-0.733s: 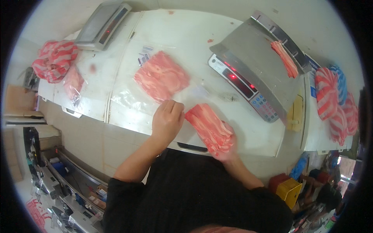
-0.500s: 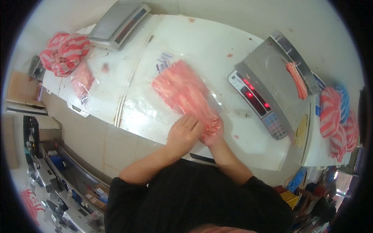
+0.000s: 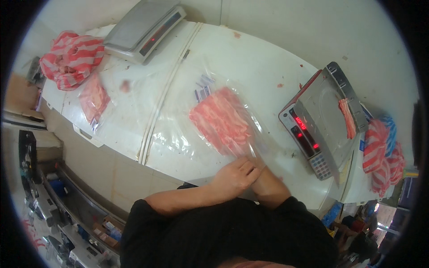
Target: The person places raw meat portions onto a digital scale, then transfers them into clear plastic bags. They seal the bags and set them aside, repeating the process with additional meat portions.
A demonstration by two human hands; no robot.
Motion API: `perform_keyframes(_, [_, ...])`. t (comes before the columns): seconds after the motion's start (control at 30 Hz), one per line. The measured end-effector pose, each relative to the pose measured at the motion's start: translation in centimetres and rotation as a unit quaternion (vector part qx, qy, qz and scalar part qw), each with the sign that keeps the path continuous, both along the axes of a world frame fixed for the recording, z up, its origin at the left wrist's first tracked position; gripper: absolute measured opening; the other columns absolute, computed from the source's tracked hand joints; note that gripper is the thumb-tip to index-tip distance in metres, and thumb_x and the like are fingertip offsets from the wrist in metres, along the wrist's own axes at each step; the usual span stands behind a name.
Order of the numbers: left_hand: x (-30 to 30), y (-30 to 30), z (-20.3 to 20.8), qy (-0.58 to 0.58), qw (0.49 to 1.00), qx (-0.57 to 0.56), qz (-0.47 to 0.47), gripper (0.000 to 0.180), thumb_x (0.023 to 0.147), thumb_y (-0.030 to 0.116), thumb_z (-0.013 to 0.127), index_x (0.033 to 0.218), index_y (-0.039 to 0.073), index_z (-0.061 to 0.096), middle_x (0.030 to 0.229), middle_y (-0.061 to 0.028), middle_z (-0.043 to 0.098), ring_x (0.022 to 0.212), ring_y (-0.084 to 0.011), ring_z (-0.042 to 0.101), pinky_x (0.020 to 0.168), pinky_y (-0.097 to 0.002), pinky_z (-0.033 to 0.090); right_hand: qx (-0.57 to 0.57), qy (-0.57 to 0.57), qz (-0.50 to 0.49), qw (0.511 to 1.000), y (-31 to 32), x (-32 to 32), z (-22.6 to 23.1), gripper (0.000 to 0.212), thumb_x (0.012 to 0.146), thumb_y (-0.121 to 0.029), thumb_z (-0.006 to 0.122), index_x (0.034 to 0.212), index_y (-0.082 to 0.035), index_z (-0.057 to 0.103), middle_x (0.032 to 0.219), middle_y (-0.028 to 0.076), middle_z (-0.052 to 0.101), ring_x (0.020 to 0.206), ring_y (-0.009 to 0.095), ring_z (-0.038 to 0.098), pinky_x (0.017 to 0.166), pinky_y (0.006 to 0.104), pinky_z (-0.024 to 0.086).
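Note:
A flat stack of sliced pink, marbled meat (image 3: 221, 118) lies inside a clear plastic bag (image 3: 174, 138) on the white surface in front of me. My left hand (image 3: 238, 177) is closed on the near edge of the bag, beside my right wrist. My right hand (image 3: 255, 156) reaches in under the clear plastic at the near right end of the meat. Plastic and my left hand cover most of its fingers, so their grip is not visible.
To the right, a scale (image 3: 308, 140) with red lit digits carries a small meat strip (image 3: 347, 118). Another scale (image 3: 142, 33) stands at the far left. Red-striped bags (image 3: 71, 58) and a packed meat pouch (image 3: 94, 98) lie left; more striped bags (image 3: 377, 147) sit far right.
Both hands have moved nearer to me along the bag. My right hand no longer holds the meat's near end from below; the meat lies flatter and wider within the plastic.

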State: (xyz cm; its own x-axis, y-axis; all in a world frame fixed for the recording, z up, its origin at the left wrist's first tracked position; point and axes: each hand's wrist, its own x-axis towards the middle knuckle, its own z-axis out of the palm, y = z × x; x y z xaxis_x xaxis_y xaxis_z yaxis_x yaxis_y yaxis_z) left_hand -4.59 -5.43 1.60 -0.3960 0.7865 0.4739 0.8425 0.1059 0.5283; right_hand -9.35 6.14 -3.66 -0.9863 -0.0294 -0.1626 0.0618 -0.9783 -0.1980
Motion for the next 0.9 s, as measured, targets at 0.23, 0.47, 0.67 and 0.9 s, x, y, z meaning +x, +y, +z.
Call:
perform_keyframes(0.23, [-2.6,-0.2,-0.3,-0.169,0.982,0.03,-0.084,0.023,0.084,0.009,0.071,0.106,0.003,0.068,0.097,-0.0148,0.066,0.093,-0.0342,0.067,0.082,-0.0419,0.057,0.049,0.001,-0.008,0.999,-0.1,-1.0,0.4,0.066,0.106,-0.033,0.053,0.164,-0.009,0.031,0.166,0.011,0.037,0.142,0.03,0.05,0.12,0.0484,0.04])
perform_keyframes(0.47, [-17.9,-1.6,-2.7,-0.109,0.978,0.035,0.174,0.035,0.094,0.005,0.064,0.129,0.005,0.065,0.127,-0.0192,0.063,0.12,-0.0422,0.057,0.105,-0.0477,0.047,0.116,0.013,-0.02,0.993,-0.1,-1.4,2.8,0.066,0.107,-0.033,0.053,0.163,-0.008,0.031,0.166,0.011,0.038,0.142,0.029,0.05,0.12,0.0486,0.04])
perform_keyframes(0.67, [-18.1,-1.2,-5.7,-0.025,0.986,-0.047,0.157,0.045,0.094,0.008,0.066,0.138,0.006,0.058,0.138,-0.0162,0.055,0.129,-0.0401,0.049,0.109,-0.0483,0.041,0.209,-0.122,-0.026,0.97,1.3,4.3,3.6,0.065,0.109,-0.038,0.05,0.163,-0.007,0.032,0.165,0.01,0.039,0.144,0.027,0.047,0.121,0.0481,0.038])
perform_keyframes(0.9, [-14.7,-0.2,-5.0,0.059,0.986,-0.136,0.081,0.058,0.094,0.033,0.068,0.144,0.006,0.055,0.152,-0.0147,0.049,0.146,-0.0379,0.038,0.116,-0.059,0.031,0.225,-0.202,-0.003,0.953,4.3,10.0,0.6,0.05,0.109,-0.032,0.049,0.147,0.001,0.05,0.144,0.013,0.06,0.134,0.03,0.056,0.114,0.0457,0.044])
